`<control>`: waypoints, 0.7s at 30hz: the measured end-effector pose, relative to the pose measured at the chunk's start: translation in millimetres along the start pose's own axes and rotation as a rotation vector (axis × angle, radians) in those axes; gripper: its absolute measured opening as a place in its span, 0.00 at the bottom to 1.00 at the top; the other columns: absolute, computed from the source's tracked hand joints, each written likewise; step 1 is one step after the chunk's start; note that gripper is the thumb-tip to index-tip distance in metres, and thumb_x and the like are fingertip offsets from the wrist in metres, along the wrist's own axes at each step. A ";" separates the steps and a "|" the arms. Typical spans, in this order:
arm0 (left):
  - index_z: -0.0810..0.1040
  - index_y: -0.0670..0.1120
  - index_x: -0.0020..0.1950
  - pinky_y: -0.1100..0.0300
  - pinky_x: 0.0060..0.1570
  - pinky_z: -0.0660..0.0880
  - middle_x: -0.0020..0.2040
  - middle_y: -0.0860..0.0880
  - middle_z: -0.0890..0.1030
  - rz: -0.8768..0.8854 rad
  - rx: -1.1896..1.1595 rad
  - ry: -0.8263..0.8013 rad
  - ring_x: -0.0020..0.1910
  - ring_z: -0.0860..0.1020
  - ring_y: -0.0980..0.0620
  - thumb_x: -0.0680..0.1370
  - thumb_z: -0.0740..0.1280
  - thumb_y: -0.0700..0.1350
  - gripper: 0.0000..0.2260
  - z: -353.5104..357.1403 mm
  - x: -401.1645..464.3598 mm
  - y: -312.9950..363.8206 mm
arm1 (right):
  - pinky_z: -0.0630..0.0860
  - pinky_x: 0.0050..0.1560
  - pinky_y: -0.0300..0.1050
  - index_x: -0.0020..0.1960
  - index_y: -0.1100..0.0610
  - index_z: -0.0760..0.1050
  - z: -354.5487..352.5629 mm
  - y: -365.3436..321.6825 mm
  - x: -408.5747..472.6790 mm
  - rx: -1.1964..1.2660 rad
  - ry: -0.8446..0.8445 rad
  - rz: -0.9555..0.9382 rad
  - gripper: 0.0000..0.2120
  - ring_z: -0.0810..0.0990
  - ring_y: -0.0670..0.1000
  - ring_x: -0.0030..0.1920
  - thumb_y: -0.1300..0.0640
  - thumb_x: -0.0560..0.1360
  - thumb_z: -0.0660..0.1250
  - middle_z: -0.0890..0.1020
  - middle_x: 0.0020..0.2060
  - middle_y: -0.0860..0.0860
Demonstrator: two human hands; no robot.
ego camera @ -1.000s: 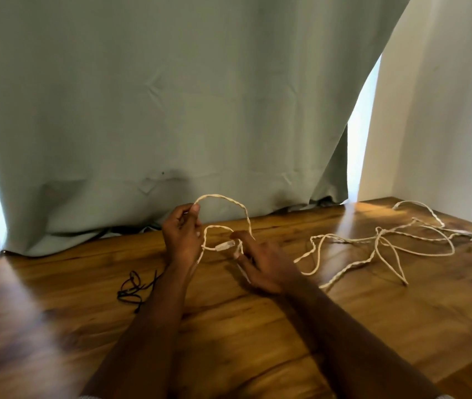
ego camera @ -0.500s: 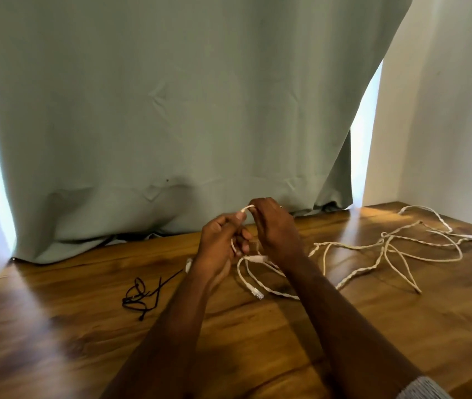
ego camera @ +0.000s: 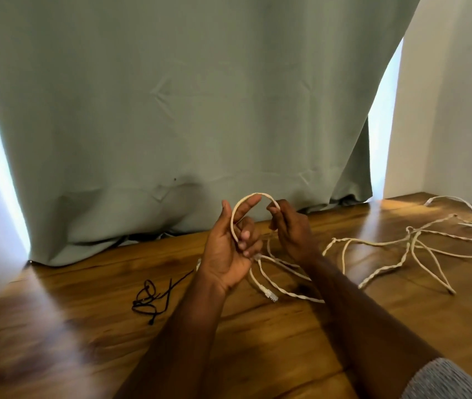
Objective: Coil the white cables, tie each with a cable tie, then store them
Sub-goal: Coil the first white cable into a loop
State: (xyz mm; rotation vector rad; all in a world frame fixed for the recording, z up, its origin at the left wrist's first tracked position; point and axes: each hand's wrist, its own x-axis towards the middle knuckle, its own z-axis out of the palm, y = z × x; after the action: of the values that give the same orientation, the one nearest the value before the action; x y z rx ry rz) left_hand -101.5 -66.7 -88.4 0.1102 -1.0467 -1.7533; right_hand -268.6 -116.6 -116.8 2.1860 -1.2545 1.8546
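A long white twisted cable (ego camera: 378,269) sprawls in loose loops over the wooden table (ego camera: 258,341) to the right. Its near end arches as a small loop between both hands above the table. My left hand (ego camera: 229,251) is palm up with fingers curled around one side of the loop. My right hand (ego camera: 292,231) pinches the other side of the arch. A white plug end (ego camera: 270,295) of the cable lies on the table just below the hands.
A thin black cord (ego camera: 150,298) lies tangled on the table to the left of my left forearm. A grey-green curtain (ego camera: 171,125) hangs along the table's back edge. A white wall (ego camera: 445,110) stands at the right.
Both hands rose off the table and came together at the centre. The cable end now forms a small arched loop held between them; the plug end dropped onto the table.
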 end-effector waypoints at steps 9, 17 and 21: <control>0.84 0.40 0.54 0.65 0.24 0.59 0.33 0.50 0.79 0.103 -0.003 0.023 0.27 0.69 0.58 0.83 0.53 0.57 0.25 19.1 -4.6 27.8 | 0.70 0.29 0.45 0.54 0.53 0.70 -3.6 -22.4 21.3 -0.391 -0.164 -0.091 0.10 0.75 0.49 0.30 0.49 0.86 0.55 0.75 0.32 0.48; 0.67 0.41 0.72 0.60 0.34 0.80 0.57 0.45 0.84 0.156 0.184 0.256 0.48 0.85 0.48 0.83 0.56 0.55 0.23 9.6 -5.5 31.1 | 0.79 0.48 0.51 0.64 0.53 0.73 15.3 -43.2 0.8 -0.695 -0.892 0.030 0.14 0.78 0.53 0.46 0.48 0.83 0.60 0.80 0.50 0.54; 0.68 0.42 0.68 0.49 0.46 0.83 0.57 0.42 0.84 0.186 0.252 0.344 0.54 0.84 0.42 0.82 0.61 0.50 0.18 2.7 -2.4 24.1 | 0.75 0.46 0.47 0.60 0.53 0.76 3.9 -71.2 -5.6 -0.663 -1.021 -0.021 0.14 0.75 0.50 0.44 0.46 0.80 0.65 0.75 0.42 0.48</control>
State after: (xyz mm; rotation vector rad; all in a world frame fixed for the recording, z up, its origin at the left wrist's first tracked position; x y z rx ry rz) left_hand -84.5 -65.0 -71.1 0.4429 -0.9830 -1.3707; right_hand -224.8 -67.0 -89.4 2.6391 -1.5643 0.0804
